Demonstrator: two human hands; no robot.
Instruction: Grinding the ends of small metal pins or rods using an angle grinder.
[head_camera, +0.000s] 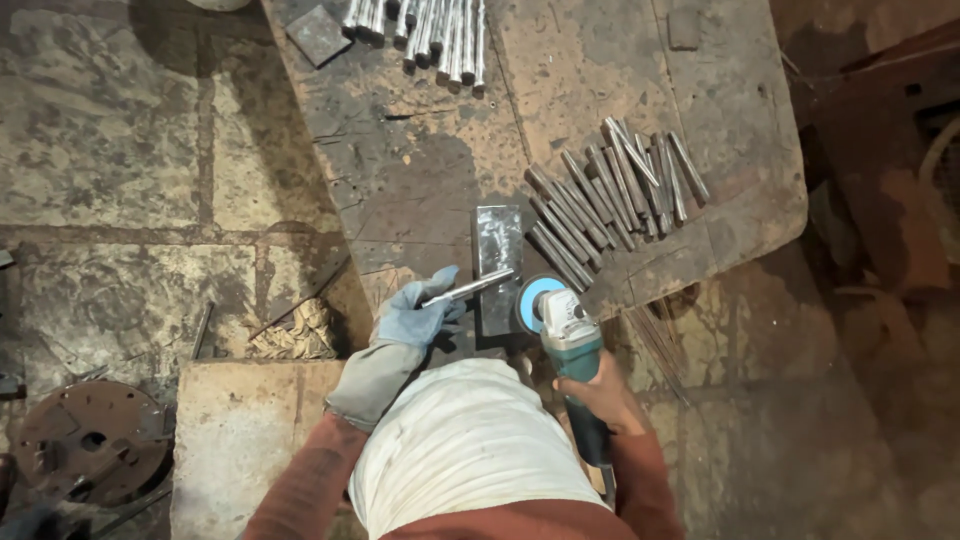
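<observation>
While the head camera looks straight down, these lines list what shows.

Left hand: the left hand (412, 318) wears a pale blue and grey work glove, and its fingers are closed around 1 thin silver metal rod (470, 287).
Rod: the rod slants up to the right, its free end lying over the grey rectangular metal block (497, 245).
Block: it stands lengthwise on the near edge of the worn, stained brown wooden board (560, 90).
Right hand: the bare right hand (592, 395) wraps its fingers around the body of a teal and grey angle grinder (572, 345).
Grinder: its blue round disc (533, 300) sits just beside the block's lower right side; I cannot tell whether it touches the block or the rod.
Loose rods: a fanned pile of dull grey metal rods (610, 195) lies on the board, right of the block and just above the disc.
Bright rods: a bundle of shinier silver rods (425, 30) lies at the board's far edge, well apart from the hands.
Small plates: 1 dark square metal plate (318, 35) rests left of that bundle, and 1 smaller flat brown piece (684, 28) lies at the top right.
Floor: a rusty round metal disc (90, 440) lies at the lower left on the stone floor (100, 120).
Slab: a pale rectangular slab (240, 440) sits beside the left forearm.
Labels: the grinder's grey head bears a small marking, too small to make out.
</observation>
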